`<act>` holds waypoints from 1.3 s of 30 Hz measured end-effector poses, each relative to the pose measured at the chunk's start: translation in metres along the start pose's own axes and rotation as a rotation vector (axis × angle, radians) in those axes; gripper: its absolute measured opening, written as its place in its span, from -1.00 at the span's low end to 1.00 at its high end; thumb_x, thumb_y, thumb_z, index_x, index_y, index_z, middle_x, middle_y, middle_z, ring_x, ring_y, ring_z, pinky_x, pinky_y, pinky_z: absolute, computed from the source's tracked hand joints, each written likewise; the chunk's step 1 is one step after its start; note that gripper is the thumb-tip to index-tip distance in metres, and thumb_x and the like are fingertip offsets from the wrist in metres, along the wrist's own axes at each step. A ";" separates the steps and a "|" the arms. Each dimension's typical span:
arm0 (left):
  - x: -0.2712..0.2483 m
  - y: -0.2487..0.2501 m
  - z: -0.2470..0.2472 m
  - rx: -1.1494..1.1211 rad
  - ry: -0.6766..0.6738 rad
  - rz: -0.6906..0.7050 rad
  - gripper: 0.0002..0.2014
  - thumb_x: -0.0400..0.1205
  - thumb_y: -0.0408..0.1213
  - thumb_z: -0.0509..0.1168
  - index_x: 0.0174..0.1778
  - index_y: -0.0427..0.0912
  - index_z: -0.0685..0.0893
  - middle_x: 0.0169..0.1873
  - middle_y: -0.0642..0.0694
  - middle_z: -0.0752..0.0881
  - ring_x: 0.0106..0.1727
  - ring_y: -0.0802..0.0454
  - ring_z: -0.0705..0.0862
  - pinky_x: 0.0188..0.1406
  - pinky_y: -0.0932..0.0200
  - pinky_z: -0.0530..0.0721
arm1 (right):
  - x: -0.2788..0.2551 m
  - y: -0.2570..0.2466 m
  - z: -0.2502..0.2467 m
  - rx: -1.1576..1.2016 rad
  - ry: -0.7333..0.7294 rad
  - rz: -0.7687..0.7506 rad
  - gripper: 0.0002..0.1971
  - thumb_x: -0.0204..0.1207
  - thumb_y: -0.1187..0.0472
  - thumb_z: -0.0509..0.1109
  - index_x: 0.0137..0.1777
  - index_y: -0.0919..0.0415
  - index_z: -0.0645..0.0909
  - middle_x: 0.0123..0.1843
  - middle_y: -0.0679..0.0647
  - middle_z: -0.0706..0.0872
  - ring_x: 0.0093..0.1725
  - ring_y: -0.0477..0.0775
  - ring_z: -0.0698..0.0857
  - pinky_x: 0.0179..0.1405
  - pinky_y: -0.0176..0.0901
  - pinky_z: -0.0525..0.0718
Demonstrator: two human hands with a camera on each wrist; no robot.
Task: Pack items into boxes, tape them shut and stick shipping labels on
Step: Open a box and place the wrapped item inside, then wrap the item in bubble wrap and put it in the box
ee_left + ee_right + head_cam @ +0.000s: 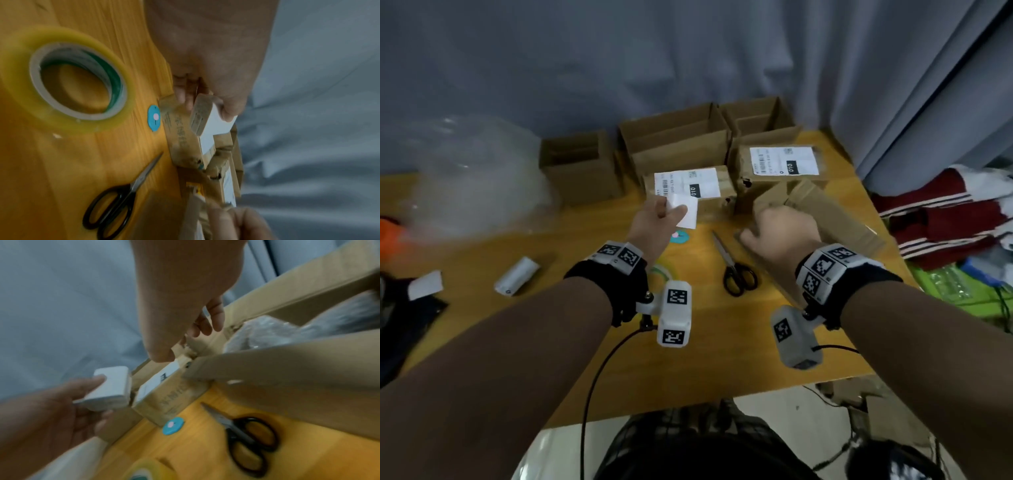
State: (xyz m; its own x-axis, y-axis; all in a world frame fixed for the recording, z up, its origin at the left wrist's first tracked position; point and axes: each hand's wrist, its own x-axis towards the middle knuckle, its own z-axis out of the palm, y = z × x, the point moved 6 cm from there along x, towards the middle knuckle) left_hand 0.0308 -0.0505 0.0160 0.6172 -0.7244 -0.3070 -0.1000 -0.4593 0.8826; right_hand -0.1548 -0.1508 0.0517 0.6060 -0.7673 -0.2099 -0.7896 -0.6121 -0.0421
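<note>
Holding bubble wrap (267,331), the open box (822,212) is gripped by right hand (780,233); left hand (657,219) pinches a white label (686,212).

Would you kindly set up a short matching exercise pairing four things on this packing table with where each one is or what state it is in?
Things:
1. scissors
2. white label pad
3. open box
4. tape roll

Places or states:
A. held by the right hand, flaps up
B. lying flat on the table, under the left wrist
C. held up in the left hand
D. lying closed on the table between the two hands

Pairs: 1-D, 2-C, 3-A, 4-B
</note>
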 end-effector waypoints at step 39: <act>0.153 -0.005 -0.219 0.907 -0.082 0.105 -0.55 0.79 -0.08 -0.11 0.44 -0.19 0.51 0.43 -0.34 0.44 0.50 -0.23 0.32 0.41 0.05 0.28 | 0.206 -0.259 -0.012 0.408 -0.096 -0.187 -0.56 0.69 -0.12 0.06 0.49 -0.02 0.45 0.61 0.23 0.09 0.54 0.36 0.23 0.57 0.09 0.21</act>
State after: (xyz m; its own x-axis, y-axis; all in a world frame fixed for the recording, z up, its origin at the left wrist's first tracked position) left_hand 0.2971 -0.0462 0.0422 0.5163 -0.8036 -0.2960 -0.7485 -0.5914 0.3001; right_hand 0.1757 -0.1522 0.0309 0.7451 -0.6179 -0.2510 -0.6527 -0.5982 -0.4649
